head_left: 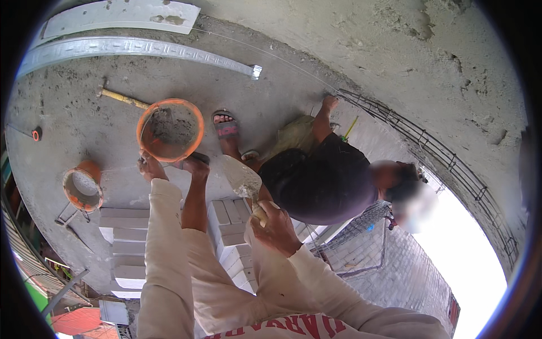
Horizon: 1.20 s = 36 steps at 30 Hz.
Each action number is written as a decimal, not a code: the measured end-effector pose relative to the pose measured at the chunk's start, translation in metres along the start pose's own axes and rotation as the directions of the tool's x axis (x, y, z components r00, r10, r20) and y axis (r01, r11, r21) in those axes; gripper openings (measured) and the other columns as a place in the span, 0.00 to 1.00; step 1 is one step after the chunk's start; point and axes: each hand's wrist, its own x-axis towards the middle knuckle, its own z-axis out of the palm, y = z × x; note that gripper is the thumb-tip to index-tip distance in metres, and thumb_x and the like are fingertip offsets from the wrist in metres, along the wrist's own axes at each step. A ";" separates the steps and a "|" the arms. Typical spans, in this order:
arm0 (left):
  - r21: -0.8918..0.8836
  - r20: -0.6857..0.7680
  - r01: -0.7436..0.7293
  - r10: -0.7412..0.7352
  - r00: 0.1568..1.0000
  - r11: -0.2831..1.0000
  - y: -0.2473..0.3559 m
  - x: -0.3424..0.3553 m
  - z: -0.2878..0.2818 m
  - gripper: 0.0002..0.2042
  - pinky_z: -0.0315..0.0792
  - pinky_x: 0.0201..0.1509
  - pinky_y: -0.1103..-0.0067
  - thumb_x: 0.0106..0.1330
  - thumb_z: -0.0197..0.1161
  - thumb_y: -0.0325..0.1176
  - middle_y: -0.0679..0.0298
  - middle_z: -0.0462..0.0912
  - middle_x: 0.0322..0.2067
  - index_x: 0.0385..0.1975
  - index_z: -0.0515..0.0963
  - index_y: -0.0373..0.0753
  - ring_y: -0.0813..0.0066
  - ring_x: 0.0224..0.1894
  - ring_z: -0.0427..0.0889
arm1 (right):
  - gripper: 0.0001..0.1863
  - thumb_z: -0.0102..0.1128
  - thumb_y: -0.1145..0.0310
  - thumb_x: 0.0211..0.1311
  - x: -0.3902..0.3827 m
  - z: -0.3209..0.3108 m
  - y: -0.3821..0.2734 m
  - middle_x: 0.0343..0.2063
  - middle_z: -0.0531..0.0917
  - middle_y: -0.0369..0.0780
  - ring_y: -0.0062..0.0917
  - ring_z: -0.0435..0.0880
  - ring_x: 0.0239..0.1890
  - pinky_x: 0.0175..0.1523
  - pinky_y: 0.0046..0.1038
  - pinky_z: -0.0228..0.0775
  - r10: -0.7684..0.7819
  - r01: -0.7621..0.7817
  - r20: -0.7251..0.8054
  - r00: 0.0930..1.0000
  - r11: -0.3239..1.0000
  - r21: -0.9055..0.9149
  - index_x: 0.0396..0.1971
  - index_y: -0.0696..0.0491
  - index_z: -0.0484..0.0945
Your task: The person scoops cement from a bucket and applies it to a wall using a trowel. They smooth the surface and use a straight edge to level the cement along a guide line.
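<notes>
My left hand [150, 167] is closed at the near-left rim of an orange bucket [199, 125]. Grey wet mortar [172, 125] lies inside that bucket. In my right hand [276, 230] is the handle of a trowel, its fingers wrapped round the grip. The trowel's broad pale blade [240, 174] points up and left, away from me, and a lump of mortar sticks to it near the handle. The blade is to the right of the bucket and apart from it.
A co-worker in dark clothes [316, 181] bends close on the right. Pale blocks [131, 234] are stacked near my legs. A hammer [121, 98] lies behind the bucket; a smaller orange bucket [93, 168] stands left. A metal channel [141, 46] and rebar cage [423, 138] lie farther off.
</notes>
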 end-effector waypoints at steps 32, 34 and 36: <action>-0.178 0.149 -0.215 0.243 0.959 0.960 0.103 -0.014 0.080 0.25 0.61 0.30 0.77 0.68 0.74 0.49 0.75 0.65 0.18 0.18 0.81 0.32 0.82 0.24 0.61 | 0.20 0.70 0.61 0.62 0.431 0.098 -0.024 0.40 0.87 0.52 0.51 0.88 0.38 0.49 0.51 0.80 -0.639 0.693 0.374 0.672 0.366 -0.621 0.51 0.56 0.83; -0.240 0.093 -0.240 0.268 0.959 0.941 0.095 -0.007 0.085 0.28 0.62 0.28 0.75 0.69 0.74 0.49 0.74 0.65 0.16 0.14 0.76 0.34 0.81 0.23 0.62 | 0.19 0.69 0.60 0.62 0.425 0.136 -0.007 0.40 0.87 0.53 0.54 0.88 0.37 0.49 0.49 0.81 -0.571 0.750 0.490 0.659 0.448 -0.486 0.47 0.59 0.84; -0.287 0.045 -0.167 0.187 0.981 0.943 0.094 -0.004 0.081 0.29 0.63 0.28 0.75 0.70 0.74 0.49 0.73 0.66 0.15 0.13 0.74 0.34 0.80 0.22 0.63 | 0.19 0.68 0.60 0.63 0.416 0.156 0.000 0.41 0.88 0.54 0.54 0.88 0.38 0.51 0.48 0.81 -0.508 0.744 0.567 0.648 0.581 -0.329 0.44 0.60 0.85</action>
